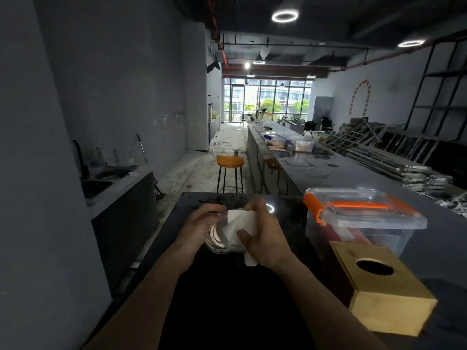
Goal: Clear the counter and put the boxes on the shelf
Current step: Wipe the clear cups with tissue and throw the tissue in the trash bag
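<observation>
Glossy dark counter (252,299); left hand (202,227) gripping clear glass (217,239), right hand (262,238) clutching crumpled tissue (240,223).

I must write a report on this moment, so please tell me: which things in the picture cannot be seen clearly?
All in the head view:
- Glass: the left hand, right hand and white tissue cover most of it.
- Plastic box: its contents are blurred through the clear wall, and the wooden tissue box hides its lower corner.
- Far boxes on the counter: too small to identify.
- Sink: too dark.
</observation>
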Demonstrator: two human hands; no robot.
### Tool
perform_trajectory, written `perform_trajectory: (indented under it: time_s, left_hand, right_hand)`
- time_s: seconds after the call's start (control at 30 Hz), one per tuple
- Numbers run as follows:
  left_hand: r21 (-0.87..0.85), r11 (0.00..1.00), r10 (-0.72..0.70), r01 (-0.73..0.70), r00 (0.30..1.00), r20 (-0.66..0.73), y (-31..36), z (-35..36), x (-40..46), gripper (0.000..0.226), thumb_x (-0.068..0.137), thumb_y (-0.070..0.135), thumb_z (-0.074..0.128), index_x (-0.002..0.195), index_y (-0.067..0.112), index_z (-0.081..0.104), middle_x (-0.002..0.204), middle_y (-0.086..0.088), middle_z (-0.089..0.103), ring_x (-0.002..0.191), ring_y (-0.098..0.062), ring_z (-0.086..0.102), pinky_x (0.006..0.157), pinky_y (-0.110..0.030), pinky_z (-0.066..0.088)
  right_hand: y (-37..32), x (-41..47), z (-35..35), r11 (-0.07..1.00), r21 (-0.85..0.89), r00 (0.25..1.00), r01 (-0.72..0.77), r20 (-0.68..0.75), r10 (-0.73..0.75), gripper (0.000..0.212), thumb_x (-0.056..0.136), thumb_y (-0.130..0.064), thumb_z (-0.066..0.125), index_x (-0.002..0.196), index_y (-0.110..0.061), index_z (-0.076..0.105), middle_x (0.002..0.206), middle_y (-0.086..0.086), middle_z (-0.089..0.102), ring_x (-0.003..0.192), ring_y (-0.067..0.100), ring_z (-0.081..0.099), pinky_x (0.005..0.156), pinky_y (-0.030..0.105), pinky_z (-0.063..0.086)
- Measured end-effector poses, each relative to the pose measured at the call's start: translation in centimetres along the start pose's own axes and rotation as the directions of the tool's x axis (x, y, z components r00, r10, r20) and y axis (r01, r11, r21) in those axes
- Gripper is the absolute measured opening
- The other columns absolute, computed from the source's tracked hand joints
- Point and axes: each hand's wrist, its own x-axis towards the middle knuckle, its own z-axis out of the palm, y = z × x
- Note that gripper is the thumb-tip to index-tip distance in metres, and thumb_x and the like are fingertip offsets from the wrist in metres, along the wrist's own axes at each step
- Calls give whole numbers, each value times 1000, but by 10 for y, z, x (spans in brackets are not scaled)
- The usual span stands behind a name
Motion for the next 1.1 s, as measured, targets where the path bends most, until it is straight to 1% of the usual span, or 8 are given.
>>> perform_trajectory:
  time_s: [0.17,0.33,0.43,0.57,0.67,0.8,0.9,1.1]
  left_hand:
    - [110,990,80,-90,993,88,8,11,-32,58,66,11,89,115,30,66,108,4,75,99,-8,71,80,-22,55]
    - [170,957,248,-237,967,-50,18,6,-56,54,67,-10,83,111,15,66,110,-3,73,102,-15,70,87,-29,56]
    - [128,937,341,-324,930,-137,15,-12,-76,50,68,-12,83,111,3,63,104,-11,75,93,-15,71,82,-28,57]
    - [97,935,354,-340,899,-258,17,-51,-107,47,68,-2,83,108,15,66,104,-12,75,94,-19,72,79,-29,59]
    - [79,928,370,-364,879,-300,25,-89,-132,46,64,6,83,104,21,68,103,-11,76,94,-22,72,81,-35,60]
    - [139,916,401,-377,835,-376,37,-155,-168,44,69,-3,83,103,18,67,102,-9,74,91,-15,70,79,-26,58]
    - [212,914,404,-344,800,-444,44,-211,-203,41,73,-13,78,104,10,64,94,-4,73,84,-7,70,76,-21,57]
    - [423,876,454,-230,690,-564,52,-339,-298,37,73,-13,78,103,3,63,88,1,72,76,-2,68,68,-16,54]
  right_hand:
    - [-11,-14,-3,993,110,998,44,45,-50,69,76,-13,78,127,-31,33,115,-4,63,103,13,64,84,28,55]
    - [-18,-25,-4,981,169,986,90,124,-112,84,71,-15,84,140,-26,38,122,-1,63,108,11,63,93,27,53]
    - [-29,-30,0,966,233,975,109,162,-149,76,71,-23,88,135,-24,49,122,-9,62,108,0,60,88,13,47]
    - [-55,-41,18,924,365,957,113,210,-199,66,77,-9,84,136,-17,54,130,-2,63,121,10,60,102,28,48]
    - [-84,-49,45,900,418,952,122,206,-225,59,75,-1,83,127,-17,61,119,-5,68,110,5,65,91,19,51]
    - [-137,-53,99,878,458,940,136,222,-261,50,73,3,79,111,-26,66,101,-9,71,92,-2,67,75,13,51]
    - [-186,-62,148,869,465,921,170,239,-308,47,72,-5,80,103,-37,65,101,-8,70,92,3,67,77,20,53]
    - [-286,-102,263,822,540,839,183,350,-416,44,69,-19,78,109,-34,65,97,-9,73,92,12,69,81,34,59]
